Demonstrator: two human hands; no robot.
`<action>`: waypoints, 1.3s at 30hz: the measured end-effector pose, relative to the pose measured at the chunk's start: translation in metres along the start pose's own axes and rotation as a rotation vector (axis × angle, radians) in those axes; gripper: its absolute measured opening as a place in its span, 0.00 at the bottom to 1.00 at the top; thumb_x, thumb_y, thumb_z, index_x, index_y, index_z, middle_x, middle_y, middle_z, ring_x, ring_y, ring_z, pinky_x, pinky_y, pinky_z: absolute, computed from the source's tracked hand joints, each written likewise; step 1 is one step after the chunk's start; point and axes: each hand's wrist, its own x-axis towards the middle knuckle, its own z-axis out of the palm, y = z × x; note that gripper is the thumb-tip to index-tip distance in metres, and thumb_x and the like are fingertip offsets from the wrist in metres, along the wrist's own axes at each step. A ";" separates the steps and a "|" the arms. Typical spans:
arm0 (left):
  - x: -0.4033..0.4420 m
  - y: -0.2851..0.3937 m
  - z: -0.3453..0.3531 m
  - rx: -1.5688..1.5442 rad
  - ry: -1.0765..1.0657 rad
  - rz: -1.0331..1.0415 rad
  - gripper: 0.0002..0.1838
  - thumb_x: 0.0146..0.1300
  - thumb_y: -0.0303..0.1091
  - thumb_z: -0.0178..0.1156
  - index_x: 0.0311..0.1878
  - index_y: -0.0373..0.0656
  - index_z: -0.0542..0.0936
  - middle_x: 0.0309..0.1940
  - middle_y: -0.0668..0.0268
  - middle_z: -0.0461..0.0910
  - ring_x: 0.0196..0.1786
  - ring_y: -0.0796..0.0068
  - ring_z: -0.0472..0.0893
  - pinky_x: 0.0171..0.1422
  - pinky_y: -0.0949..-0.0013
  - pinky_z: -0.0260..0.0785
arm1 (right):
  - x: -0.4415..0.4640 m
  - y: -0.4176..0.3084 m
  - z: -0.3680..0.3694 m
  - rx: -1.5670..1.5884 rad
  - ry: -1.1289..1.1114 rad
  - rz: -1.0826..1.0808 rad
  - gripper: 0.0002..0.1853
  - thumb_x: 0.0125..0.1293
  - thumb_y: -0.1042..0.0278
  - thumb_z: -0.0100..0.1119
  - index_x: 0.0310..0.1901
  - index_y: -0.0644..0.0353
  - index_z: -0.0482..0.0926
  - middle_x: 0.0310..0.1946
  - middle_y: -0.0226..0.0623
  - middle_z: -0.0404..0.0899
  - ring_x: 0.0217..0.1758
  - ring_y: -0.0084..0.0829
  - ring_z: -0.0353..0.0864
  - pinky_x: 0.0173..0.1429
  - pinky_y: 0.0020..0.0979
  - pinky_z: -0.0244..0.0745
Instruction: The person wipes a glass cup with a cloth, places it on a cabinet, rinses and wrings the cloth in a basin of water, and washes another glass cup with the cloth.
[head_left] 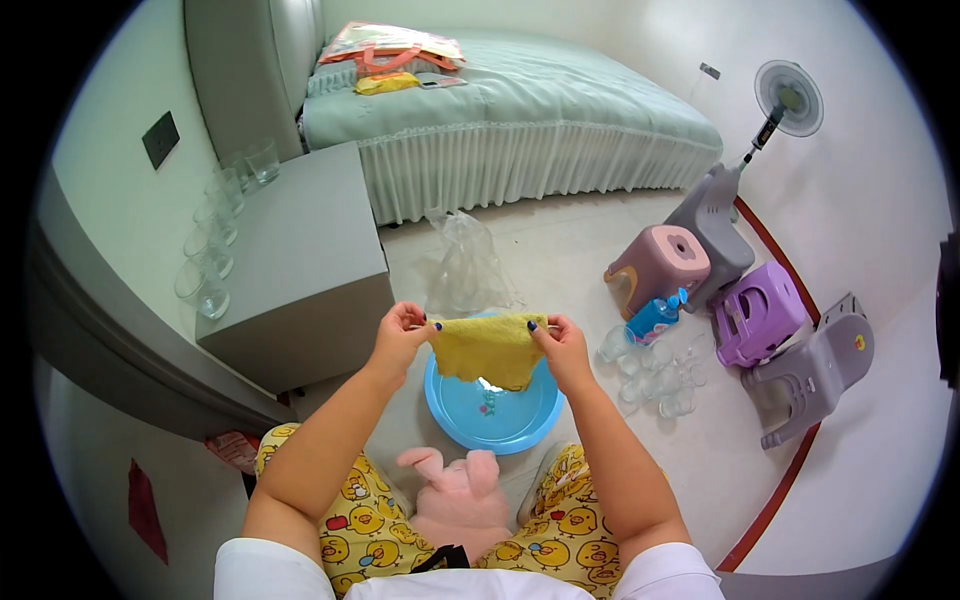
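A yellow-green cloth point(487, 350) hangs stretched between my two hands, above a blue basin point(490, 435) on the floor. My left hand point(404, 333) pinches its upper left corner, and my right hand point(557, 345) pinches the upper right one. The cloth hides the far part of the basin; a small printed pattern shows on the basin's bottom. Between my knees, just nearer than the basin, is a pink plush thing point(462, 500) with two long ears.
Several glasses point(203, 288) line a grey cabinet point(300, 240) at left. Right of the basin are more glasses point(660, 375), a blue bottle point(654, 318), a pink stool point(665, 262), purple stool point(760, 312) and grey chair point(815, 375). A plastic bag point(468, 265) lies beyond, before the bed point(540, 90).
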 end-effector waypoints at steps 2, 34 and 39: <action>-0.001 0.000 -0.002 0.060 -0.012 -0.070 0.11 0.49 0.21 0.61 0.35 0.42 0.71 0.30 0.70 0.71 0.34 0.81 0.71 0.41 0.76 0.66 | -0.009 -0.014 0.002 -0.280 0.062 -0.053 0.28 0.55 0.73 0.62 0.57 0.68 0.65 0.33 0.37 0.79 0.35 0.24 0.77 0.41 0.25 0.71; -0.048 0.014 0.002 0.601 -0.473 0.216 0.21 0.47 0.40 0.62 0.45 0.43 0.75 0.34 0.56 0.79 0.37 0.59 0.79 0.42 0.63 0.70 | -0.036 -0.042 0.075 -0.654 -0.172 -0.742 0.13 0.48 0.82 0.60 0.37 0.59 0.80 0.31 0.35 0.77 0.46 0.30 0.74 0.45 0.29 0.71; -0.034 0.019 -0.007 0.830 -0.465 0.117 0.18 0.49 0.37 0.58 0.44 0.44 0.75 0.33 0.57 0.79 0.36 0.63 0.79 0.42 0.65 0.70 | -0.023 -0.033 0.063 -0.557 -0.321 -0.348 0.10 0.54 0.82 0.58 0.39 0.66 0.76 0.32 0.34 0.79 0.34 0.21 0.78 0.39 0.22 0.73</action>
